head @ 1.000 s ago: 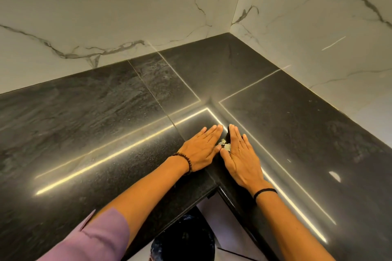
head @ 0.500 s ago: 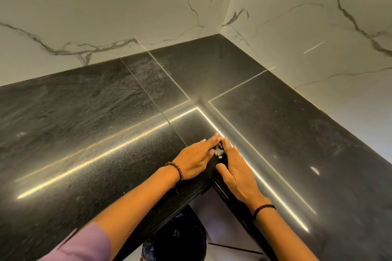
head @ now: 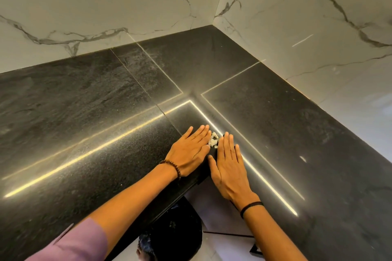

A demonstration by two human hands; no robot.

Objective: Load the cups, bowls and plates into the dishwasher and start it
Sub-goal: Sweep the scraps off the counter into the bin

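Observation:
Both my hands lie flat on the black stone countertop (head: 89,112) at its inner corner. My left hand (head: 189,150) and my right hand (head: 228,163) have straight fingers angled toward each other. Between their fingertips sits a small heap of pale scraps (head: 213,139). No cups, bowls, plates or dishwasher are in view.
White marble walls (head: 106,2) meet in a corner behind the L-shaped counter. Below the counter's inner edge stands a round black bin lined with a dark bag (head: 171,235) on a pale floor (head: 214,203). Bright light strips reflect on the stone.
The two hands slid a little apart and lie flatter, so the scraps between the fingertips show more. The view shifted slightly.

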